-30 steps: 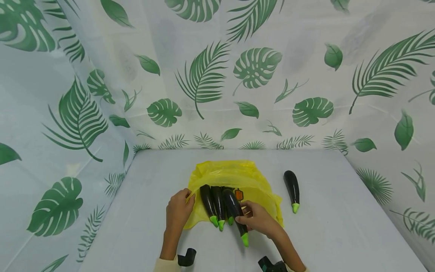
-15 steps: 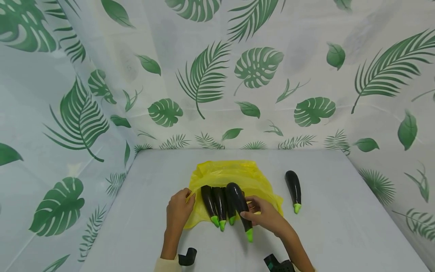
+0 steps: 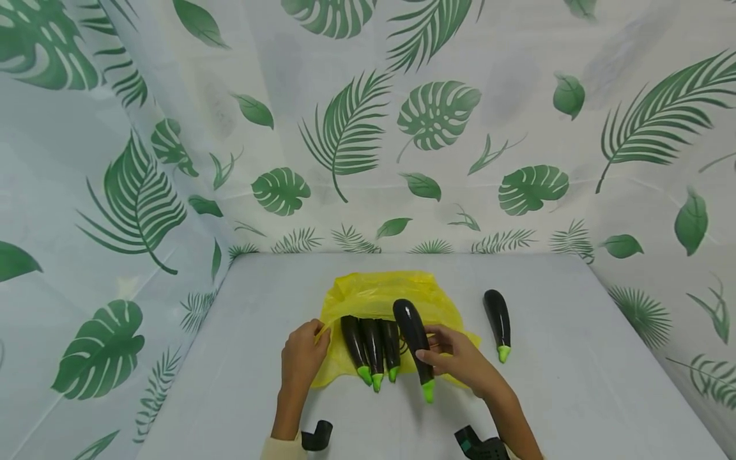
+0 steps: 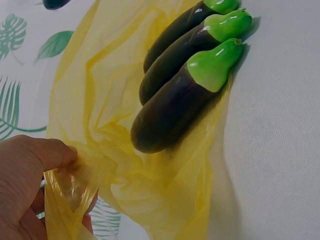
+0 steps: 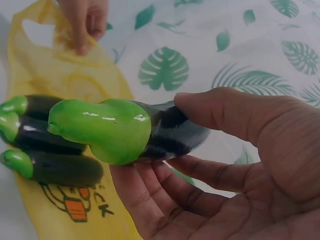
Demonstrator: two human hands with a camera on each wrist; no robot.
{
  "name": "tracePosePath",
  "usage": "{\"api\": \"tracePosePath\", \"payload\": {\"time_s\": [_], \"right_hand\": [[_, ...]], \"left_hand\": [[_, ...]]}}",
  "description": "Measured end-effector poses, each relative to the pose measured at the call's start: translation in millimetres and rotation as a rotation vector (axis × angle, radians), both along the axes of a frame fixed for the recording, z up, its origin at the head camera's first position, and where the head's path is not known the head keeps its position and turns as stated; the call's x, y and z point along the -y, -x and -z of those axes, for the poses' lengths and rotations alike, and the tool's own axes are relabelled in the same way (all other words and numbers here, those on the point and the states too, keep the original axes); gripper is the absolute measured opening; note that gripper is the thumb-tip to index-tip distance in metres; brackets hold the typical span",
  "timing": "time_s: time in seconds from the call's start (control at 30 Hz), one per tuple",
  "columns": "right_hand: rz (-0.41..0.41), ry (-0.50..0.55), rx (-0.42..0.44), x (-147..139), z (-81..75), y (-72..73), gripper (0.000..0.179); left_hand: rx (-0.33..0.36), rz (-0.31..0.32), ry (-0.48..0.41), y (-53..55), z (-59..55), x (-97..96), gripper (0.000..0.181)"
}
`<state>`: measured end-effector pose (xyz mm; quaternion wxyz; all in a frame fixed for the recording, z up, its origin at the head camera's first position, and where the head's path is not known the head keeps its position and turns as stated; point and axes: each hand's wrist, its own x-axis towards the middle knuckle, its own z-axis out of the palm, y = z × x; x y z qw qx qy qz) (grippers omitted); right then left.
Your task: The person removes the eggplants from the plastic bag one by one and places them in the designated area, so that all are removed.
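My left hand (image 3: 305,351) pinches the left edge of the mouth of a yellow plastic bag (image 3: 388,287); the left wrist view shows thumb and fingers on the thin film (image 4: 75,190). Three dark eggplants (image 3: 374,345) with green stem ends lie side by side in the bag's mouth. My right hand (image 3: 460,358) grips another eggplant (image 3: 411,326) between thumb and fingers, its green end (image 5: 100,125) toward my body. It overlaps the right part of the bag in the head view. In the right wrist view the bag's printed picture (image 5: 75,207) shows below the eggplants.
One more eggplant (image 3: 498,322) lies alone on the white table (image 3: 575,383), right of the bag. A leaf-patterned curtain (image 3: 356,223) stands behind the table and along its sides.
My right hand has drawn its eggplant to the right and up, away from the other three at the bag's mouth. My left hand has stayed at the bag's edge.
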<state>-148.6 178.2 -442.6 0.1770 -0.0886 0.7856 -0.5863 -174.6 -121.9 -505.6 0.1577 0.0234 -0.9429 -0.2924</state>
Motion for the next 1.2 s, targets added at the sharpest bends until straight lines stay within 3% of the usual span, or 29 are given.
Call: {"api": "tracePosePath", "payload": {"time_s": [0.27, 0.63, 0.83, 1.2], "right_hand": [[0.045, -0.006, -0.011, -14.8, -6.1, 1.0, 0.065], [0.182, -0.062, -0.03, -36.3, -13.2, 2.7, 0.062], [0.254, -0.101, -0.016, -48.9, -12.6, 1.4, 0.067], [0.337, -0.157, -0.013, -83.4, -8.4, -1.2, 0.072]], "left_hand": [[-0.003, 0.002, -0.005, -1.3, -0.6, -0.9, 0.01], [-0.018, 0.006, -0.009, -1.9, -1.9, 0.1, 0.01], [0.014, 0.002, -0.012, -3.8, -0.7, 0.5, 0.01], [-0.022, 0.005, 0.001, -0.3, -1.7, 1.8, 0.011]]}}
